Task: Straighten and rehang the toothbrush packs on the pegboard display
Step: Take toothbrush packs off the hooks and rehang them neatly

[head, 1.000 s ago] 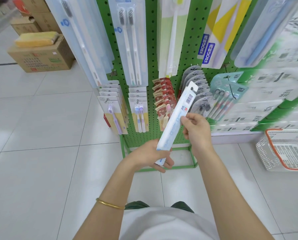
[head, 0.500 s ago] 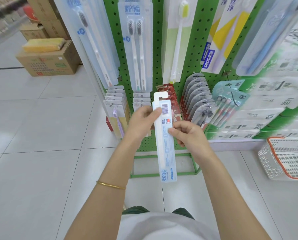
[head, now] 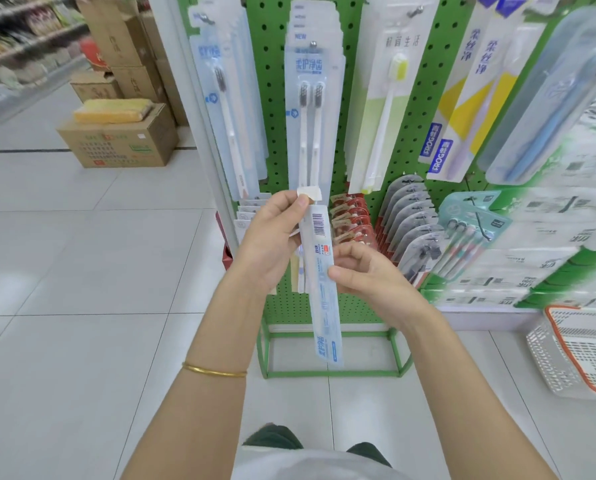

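Fingertips (head: 301,203) of left hand (head: 272,244) pinch toothbrush pack (head: 324,299) top tab, right hand (head: 369,275) pinches its mid edge, cardboard box (head: 119,143) on floor left, twin-brush pack (head: 310,109) hanging behind tab, basket (head: 580,355) right, held pack upright before pegboard (head: 275,98) centre, barcode facing, pale blue

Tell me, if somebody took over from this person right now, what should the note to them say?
Left hand: pinches the top tab of the loose toothbrush pack.
Right hand: pinches its middle edge.
The pack is upright, barcode side facing the camera, in front of the green pegboard, not hung.
Done: pack in hand, held straight.
Left: hang it by its tab, then check the hanging packs.
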Motion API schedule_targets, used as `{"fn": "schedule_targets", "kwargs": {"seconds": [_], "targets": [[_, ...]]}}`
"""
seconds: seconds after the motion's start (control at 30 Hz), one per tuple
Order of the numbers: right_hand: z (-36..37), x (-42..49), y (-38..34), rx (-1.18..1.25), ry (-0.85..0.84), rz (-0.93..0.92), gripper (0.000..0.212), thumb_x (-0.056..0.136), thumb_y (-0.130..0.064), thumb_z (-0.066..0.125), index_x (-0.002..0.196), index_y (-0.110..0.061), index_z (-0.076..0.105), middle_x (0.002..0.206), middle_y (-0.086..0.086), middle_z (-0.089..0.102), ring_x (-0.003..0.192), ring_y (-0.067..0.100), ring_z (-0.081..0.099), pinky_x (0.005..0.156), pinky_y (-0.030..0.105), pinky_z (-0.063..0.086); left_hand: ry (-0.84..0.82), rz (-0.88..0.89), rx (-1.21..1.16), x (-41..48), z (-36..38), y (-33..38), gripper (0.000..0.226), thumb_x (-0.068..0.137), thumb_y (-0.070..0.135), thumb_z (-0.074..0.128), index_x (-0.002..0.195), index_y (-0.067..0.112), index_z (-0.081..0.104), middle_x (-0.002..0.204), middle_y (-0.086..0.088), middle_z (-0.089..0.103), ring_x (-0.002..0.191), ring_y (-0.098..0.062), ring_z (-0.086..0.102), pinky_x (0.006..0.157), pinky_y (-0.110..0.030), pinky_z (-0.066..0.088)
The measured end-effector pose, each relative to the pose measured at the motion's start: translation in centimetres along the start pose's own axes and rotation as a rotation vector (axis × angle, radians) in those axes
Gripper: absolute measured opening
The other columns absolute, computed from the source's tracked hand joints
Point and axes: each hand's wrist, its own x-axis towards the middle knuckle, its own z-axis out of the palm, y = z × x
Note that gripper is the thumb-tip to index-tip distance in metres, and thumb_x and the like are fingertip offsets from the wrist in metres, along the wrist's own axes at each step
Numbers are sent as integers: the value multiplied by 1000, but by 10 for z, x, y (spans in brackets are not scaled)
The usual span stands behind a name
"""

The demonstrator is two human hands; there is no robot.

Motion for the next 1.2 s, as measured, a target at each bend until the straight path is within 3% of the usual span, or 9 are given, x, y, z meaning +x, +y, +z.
{"fn": "schedule_targets", "kwargs": {"seconds": [0.1, 0.17, 0.23, 0.37, 0.53, 0.67, 0.73, 0.9, 1.2], "targets": [[19, 14, -16, 40, -132, 0, 74, 58, -48, 85, 114, -10, 58, 111, 11, 69, 105, 24, 64, 88, 34, 52, -61, 35, -60, -1, -9, 25, 18, 99, 14, 44, 86, 13, 56, 73, 4, 61, 66, -9, 58, 67, -24, 48], [33, 21, -29, 31, -178, -33, 67, 56, -53, 84, 108, -16, 63, 102, 4, 70, 102, 27, 64, 98, 52, 44, -90, 54, -87, -3, -16, 41, 18, 99, 15, 43, 89, 13, 57, 72, 4, 59, 65, -8, 57, 62, -22, 47], [49, 25, -43, 24, -177, -84, 54, 58, -48, 84, 100, -19, 65, 94, 0, 69, 91, 27, 66, 95, 56, 43, -78, 82, -75, -3, -24, 57, 18, 99, 16, 43, 95, 12, 60, 74, 4, 61, 70, -9, 58, 63, -21, 48], [76, 35, -76, -159, 79, -169, 40, 67, -27, 81, 99, -19, 59, 90, -2, 65, 82, 18, 66, 81, 37, 52, 37, 167, 40, -2, -37, 86, 26, 99, 23, 46, 115, 9, 61, 98, -2, 68, 93, -15, 63, 80, -27, 51], [105, 55, -112, -485, 473, -245, 43, 72, -38, 79, 102, -23, 52, 95, -13, 56, 85, 4, 56, 70, 19, 44, 111, 312, 168, -2, -42, 110, 23, 98, 32, 49, 103, 13, 61, 96, -6, 65, 89, -16, 63, 81, -31, 53], [124, 72, -123, -601, 586, -323, 48, 72, -47, 76, 98, -20, 46, 88, -9, 53, 80, 10, 53, 72, 32, 48, 183, 435, 295, 7, -45, 122, 2, 93, 16, 58, 94, 17, 60, 85, 6, 64, 78, -6, 58, 70, -20, 48], [132, 79, -126, -636, 625, -339, 49, 73, -49, 74, 98, -18, 45, 90, -5, 53, 81, 15, 54, 74, 38, 48, 213, 465, 329, 13, -47, 128, 5, 93, 14, 58, 93, 18, 60, 84, 7, 65, 75, -3, 59, 66, -16, 46], [142, 92, -129, -691, 717, -322, 50, 75, -52, 70, 98, -20, 39, 93, -6, 50, 81, 15, 52, 68, 34, 44, 225, 472, 321, 25, -54, 134, 9, 94, 13, 57, 103, 14, 57, 97, -2, 68, 82, -5, 62, 66, -15, 45], [145, 109, -129, -687, 759, -290, 52, 77, -53, 68, 98, -16, 39, 89, -5, 47, 73, 17, 49, 62, 34, 40, 204, 483, 372, 39, -62, 133, 13, 92, 11, 60, 104, 16, 57, 97, 2, 68, 85, -5, 64, 74, -18, 50]]}}
